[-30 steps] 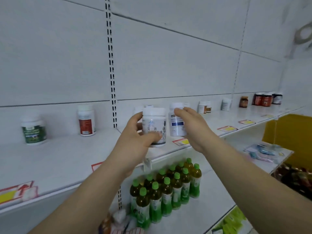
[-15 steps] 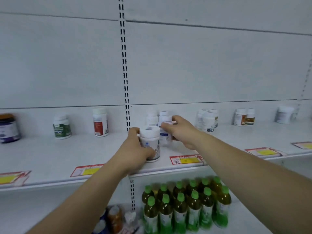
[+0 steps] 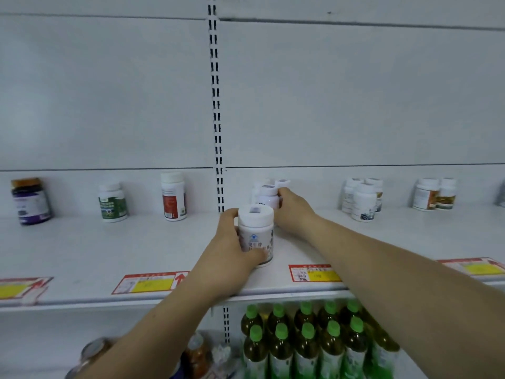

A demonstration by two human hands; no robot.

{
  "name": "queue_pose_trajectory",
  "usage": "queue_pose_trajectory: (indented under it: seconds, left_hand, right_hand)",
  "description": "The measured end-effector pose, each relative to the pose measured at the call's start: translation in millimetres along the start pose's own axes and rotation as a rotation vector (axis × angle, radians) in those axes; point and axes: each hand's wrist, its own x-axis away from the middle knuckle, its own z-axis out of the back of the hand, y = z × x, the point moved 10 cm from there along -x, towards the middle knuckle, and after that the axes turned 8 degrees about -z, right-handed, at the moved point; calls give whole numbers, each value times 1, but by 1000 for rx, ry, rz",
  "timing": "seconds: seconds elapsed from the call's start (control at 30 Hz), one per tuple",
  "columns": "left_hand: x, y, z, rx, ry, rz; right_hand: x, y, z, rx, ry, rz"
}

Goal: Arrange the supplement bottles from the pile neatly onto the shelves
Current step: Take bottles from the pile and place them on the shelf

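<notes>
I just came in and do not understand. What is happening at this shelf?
A person is stocking the shelf with supplements. The left hand grips a front bottle, upright near the shelf edge. The right hand holds a back bottle among other bottles by the back wall. Both seem to stand on the shelf.

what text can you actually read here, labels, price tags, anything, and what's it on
Nothing reads cleanly.
White bottle in the left hand: Chinese characters under a blue logo, too blurred to quote.
Rear bottle in the right hand: dark print, unreadable.
Price tags on the shelf: print too small.
Other shelf bottles: labels blurred.
Green-capped drink bottles below: labels unreadable.
</notes>
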Motion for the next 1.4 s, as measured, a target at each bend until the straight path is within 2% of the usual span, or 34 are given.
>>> queue_pose_trajectory:
  seconds: [0.1, 0.33, 0.4, 0.53, 0.67, 0.87, 1.0, 1.2, 1.4]
  left_hand:
    - [0, 0, -1, -7, -12, -18]
    - [-5, 0, 0, 82, -58, 10]
    - [-13, 5, 3, 109, -55, 25]
    - [-41, 26, -7, 198, -38, 41]
    - [-66, 63, -53, 231, -88, 10]
    - [-83, 127, -167, 293, -204, -28]
    - [-90, 178, -264, 337, -279, -44]
    - [-101, 237, -406, 355, -346, -27]
    - [-137, 253, -493, 255, -392, 7]
  right_hand:
    - [-2, -3, -1, 78, 37, 18]
    - [1, -1, 5, 24, 10, -48]
    - [6, 2, 23, -60, 65, -50]
    - [35, 27, 54, -466, 54, -130]
    - [63, 68, 90, -533, 85, -167]
    - [103, 152, 176, -377, 143, -99]
    - [126, 226, 245, -160, 162, -87]
    - [140, 334, 334, -26, 162, -181]
    - [110, 417, 384, 192, 115, -266]
